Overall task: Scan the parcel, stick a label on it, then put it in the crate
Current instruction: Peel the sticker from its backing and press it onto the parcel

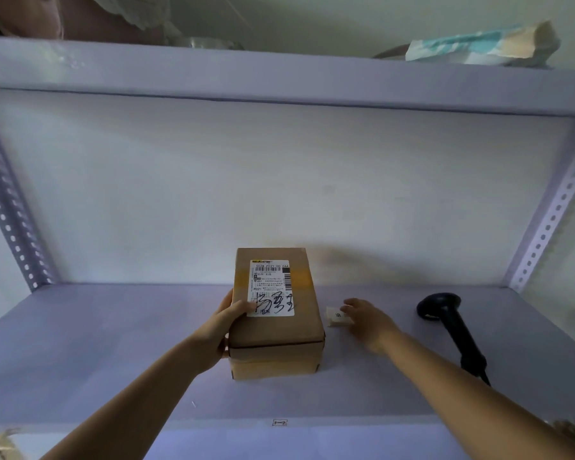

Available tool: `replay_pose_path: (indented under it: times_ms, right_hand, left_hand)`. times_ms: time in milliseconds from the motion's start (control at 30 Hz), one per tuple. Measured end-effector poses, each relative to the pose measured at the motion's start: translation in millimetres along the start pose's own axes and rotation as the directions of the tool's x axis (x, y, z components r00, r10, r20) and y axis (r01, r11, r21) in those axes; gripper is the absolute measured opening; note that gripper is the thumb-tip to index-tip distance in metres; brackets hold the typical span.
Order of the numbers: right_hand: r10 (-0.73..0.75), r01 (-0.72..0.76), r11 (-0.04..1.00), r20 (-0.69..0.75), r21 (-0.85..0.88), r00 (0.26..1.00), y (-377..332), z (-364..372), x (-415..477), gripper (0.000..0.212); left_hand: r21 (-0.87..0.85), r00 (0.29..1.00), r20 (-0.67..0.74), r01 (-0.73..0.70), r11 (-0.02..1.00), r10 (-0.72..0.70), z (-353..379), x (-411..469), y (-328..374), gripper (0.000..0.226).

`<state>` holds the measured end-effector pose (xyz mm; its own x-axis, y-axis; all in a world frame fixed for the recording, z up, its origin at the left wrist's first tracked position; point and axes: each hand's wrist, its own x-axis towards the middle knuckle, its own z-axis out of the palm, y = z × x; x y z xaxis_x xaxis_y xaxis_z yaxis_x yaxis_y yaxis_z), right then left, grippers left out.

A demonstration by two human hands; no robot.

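The parcel [274,313] is sitting on the shelf [113,360], roughly in the middle, its long side running from near to far, with a printed shipping slip [272,287] already on its top face. The left hand [228,322] is curling around the parcel's left edge, thumb lying on top at the slip's near left corner, steadying the box. The right hand [365,318] is resting open and loose, fingertips touching a small white stack of labels [338,316] lying just right of the parcel; it is not gripping anything yet.

The scanner [452,330] is lying unheld at the right of the shelf, so the step in hand looks like the labelling. The next move probably calls for peeling 1 label off the stack and pressing it flat on bare cardboard, clear of the barcode. No crate is showing in this view.
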<state>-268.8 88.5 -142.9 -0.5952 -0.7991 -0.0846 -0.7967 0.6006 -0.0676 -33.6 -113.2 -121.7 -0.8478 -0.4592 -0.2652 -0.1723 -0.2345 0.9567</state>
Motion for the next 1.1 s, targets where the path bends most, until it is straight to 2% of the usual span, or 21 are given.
replay_pose_path:
  times_ms: [167,333,467,633,767,900,1033,1100]
  right_hand:
    - [-0.008,0.014,0.989,0.036,-0.144,0.999,-8,9,12,0.036]
    - [0.0,0.002,0.963,0.008,-0.269,1.0,-9,12,13,0.035]
    - [-0.077,0.083,0.958,0.032,-0.275,0.997,-5,9,15,0.036]
    - [-0.121,0.098,0.961,-0.074,-0.26,0.99,1,15,11,0.033]
    - [-0.065,0.019,0.971,-0.191,-0.237,0.979,-3,15,2,0.03]
    - [-0.026,-0.018,0.968,-0.173,-0.249,0.985,-4,7,2,0.027]
    - [-0.01,-0.016,0.987,-0.157,-0.159,0.988,-6,0,1,0.018]
    - [-0.003,-0.014,0.998,-0.254,-0.065,0.967,-7,-2,-3,0.027]
  left_hand:
    - [0.011,1.0,0.003,0.025,1.0,-0.025,3,-2,1,0.064]
    - [0.036,0.998,0.026,0.057,0.998,-0.058,5,-2,5,0.055]
    - [0.06,0.995,0.066,0.075,0.995,-0.079,10,-3,8,0.051]
    - [0.07,0.992,0.101,0.072,0.995,-0.079,17,-3,7,0.048]
    - [0.059,0.992,0.108,0.066,0.996,-0.072,17,-5,5,0.045]
    - [0.055,0.992,0.106,0.06,0.997,-0.066,20,-9,6,0.047]
    - [0.02,0.993,0.093,0.065,0.998,-0.067,24,-12,7,0.053]
    - [0.029,0.993,0.096,0.072,0.997,-0.074,26,-15,8,0.056]
